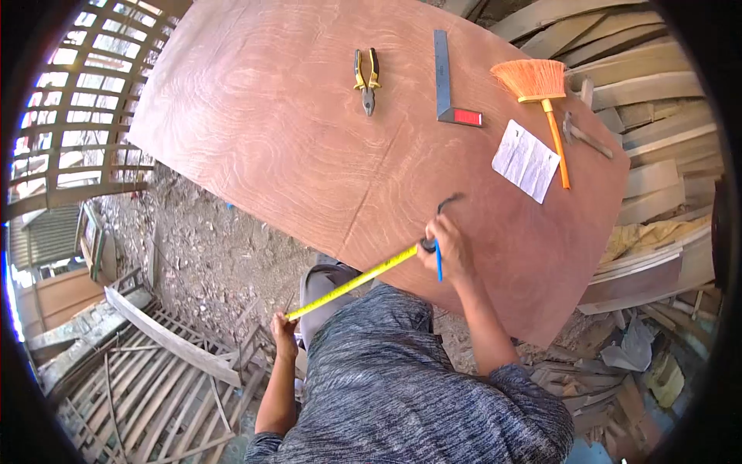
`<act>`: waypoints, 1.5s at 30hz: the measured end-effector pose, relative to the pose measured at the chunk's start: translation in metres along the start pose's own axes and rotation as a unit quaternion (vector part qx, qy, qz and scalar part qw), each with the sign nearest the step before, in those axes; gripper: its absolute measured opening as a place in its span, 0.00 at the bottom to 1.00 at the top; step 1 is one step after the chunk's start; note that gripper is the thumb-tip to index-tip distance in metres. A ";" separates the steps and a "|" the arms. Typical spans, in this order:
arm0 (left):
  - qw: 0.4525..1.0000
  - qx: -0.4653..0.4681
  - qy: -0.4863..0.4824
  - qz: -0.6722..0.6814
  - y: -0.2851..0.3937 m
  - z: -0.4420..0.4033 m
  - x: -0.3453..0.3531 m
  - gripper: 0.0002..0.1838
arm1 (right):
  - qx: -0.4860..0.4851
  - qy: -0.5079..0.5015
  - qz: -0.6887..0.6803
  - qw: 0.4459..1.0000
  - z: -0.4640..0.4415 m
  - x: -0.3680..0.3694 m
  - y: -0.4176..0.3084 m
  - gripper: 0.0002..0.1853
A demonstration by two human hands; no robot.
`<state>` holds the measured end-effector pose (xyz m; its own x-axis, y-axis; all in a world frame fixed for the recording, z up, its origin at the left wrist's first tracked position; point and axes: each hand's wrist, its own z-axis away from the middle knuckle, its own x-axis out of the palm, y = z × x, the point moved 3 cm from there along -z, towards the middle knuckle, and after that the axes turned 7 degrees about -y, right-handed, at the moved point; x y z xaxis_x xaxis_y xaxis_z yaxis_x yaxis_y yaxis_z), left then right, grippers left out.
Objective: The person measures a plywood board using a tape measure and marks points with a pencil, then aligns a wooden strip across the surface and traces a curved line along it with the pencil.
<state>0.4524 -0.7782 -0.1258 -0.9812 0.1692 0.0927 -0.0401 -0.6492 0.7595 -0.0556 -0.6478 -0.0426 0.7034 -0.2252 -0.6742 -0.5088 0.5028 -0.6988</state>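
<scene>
A yellow tape measure blade (355, 283) runs in a slanted line between my two hands, past the near edge of the plywood sheet (286, 155). My right hand (450, 249) grips the dark tape measure case (427, 244) over the board's near edge. A slim blue object (439, 261), perhaps a pen, sticks out beside those fingers, and a dark strap (448, 201) curls beyond them. Lower and to the left, my left hand (284, 334) is closed on the free end of the blade, off the board.
On the plywood lie pliers (368, 87), a try square (443, 77), an orange brush (550, 116), a sheet of paper (525, 161) and a hammer (587, 138). Wooden slats (649, 85) are piled at right. A slatted frame (154, 379) lies at lower left.
</scene>
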 end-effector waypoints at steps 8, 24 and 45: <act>0.996 -0.075 -0.030 0.033 0.039 -0.026 -0.076 0.04 | -0.026 0.007 0.062 0.998 -0.011 0.045 -0.097 0.17; 0.966 -0.056 -0.144 0.210 0.154 -0.157 -0.221 0.06 | -0.044 0.021 0.101 0.994 -0.091 0.163 -0.329 0.14; 0.990 0.028 0.106 0.093 0.369 -0.481 -0.149 0.14 | -0.347 -0.112 0.275 0.890 -0.633 0.285 -0.482 0.06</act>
<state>0.4933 -1.3994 -0.1687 -0.9885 -0.1121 0.1014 0.1490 -0.6119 0.7768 0.0758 -1.4829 -0.0491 0.2958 0.1066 -0.9493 -0.9357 -0.1678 -0.3104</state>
